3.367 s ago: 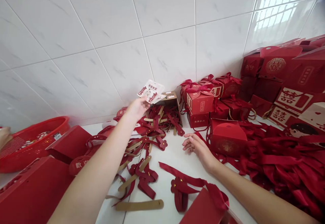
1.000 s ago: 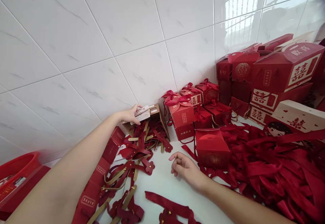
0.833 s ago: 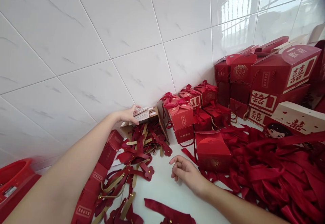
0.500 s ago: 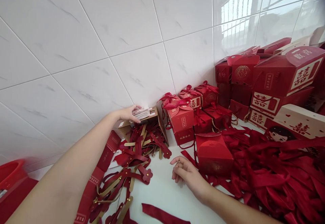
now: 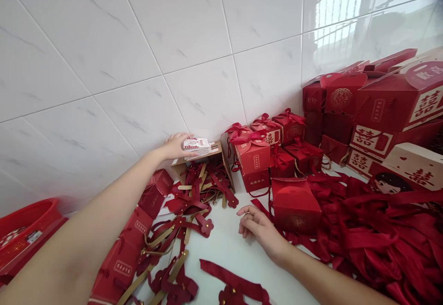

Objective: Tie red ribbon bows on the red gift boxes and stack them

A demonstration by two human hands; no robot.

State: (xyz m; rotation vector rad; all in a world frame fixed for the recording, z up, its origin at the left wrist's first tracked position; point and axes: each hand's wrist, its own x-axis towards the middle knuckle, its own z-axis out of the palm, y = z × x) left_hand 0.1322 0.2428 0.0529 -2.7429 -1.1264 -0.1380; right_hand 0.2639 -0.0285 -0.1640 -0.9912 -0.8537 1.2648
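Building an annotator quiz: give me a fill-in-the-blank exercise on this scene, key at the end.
1. The left hand holds a stack of white cards at the top of an open cardboard ____.
2. Dark red straps spill out, with ends shaped like ____.
3. The right hand holds ____.
4. Small red gift boxes near the tiled wall are topped with ribbon tied in ____.

Missing words: box; flowers; nothing; bows.

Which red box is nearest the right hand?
The one just to the right of the right hand, in front of the bow-topped boxes; unlike them, it shows no bow on top.
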